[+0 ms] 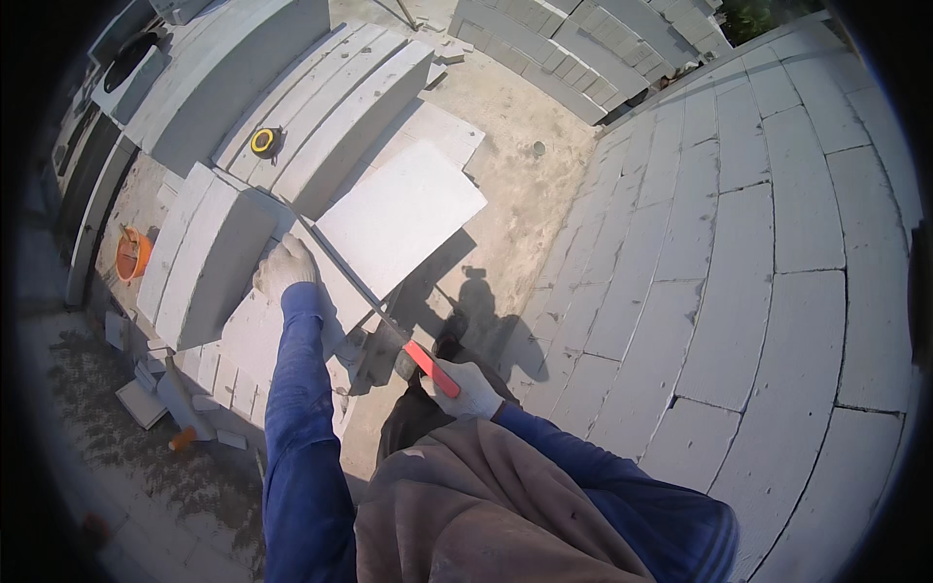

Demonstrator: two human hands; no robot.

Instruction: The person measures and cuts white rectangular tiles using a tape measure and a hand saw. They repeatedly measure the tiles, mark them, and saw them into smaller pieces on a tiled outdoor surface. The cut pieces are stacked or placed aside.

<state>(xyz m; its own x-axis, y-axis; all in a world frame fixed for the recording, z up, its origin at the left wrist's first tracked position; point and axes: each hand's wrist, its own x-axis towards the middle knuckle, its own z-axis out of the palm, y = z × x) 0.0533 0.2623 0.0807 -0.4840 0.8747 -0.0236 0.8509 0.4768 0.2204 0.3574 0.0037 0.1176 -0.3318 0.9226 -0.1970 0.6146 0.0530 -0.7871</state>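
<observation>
Brown garment sits nearest my view; the right hand wraps its fingers around a red-handled handsaw, blade across white blockwork; the left hand rests there, finger spread I can't tell.

My left hand and right hand: both gloved off-white. My sleeves deep blue; top dull brown. Saw handle bright red, blade grey. Slab plain white. Tape yellow with black. Bucket orange. Wall pale grey, patterned with dark joint lines. Floor sandy beige, my shadow on it dark grey-brown.
</observation>
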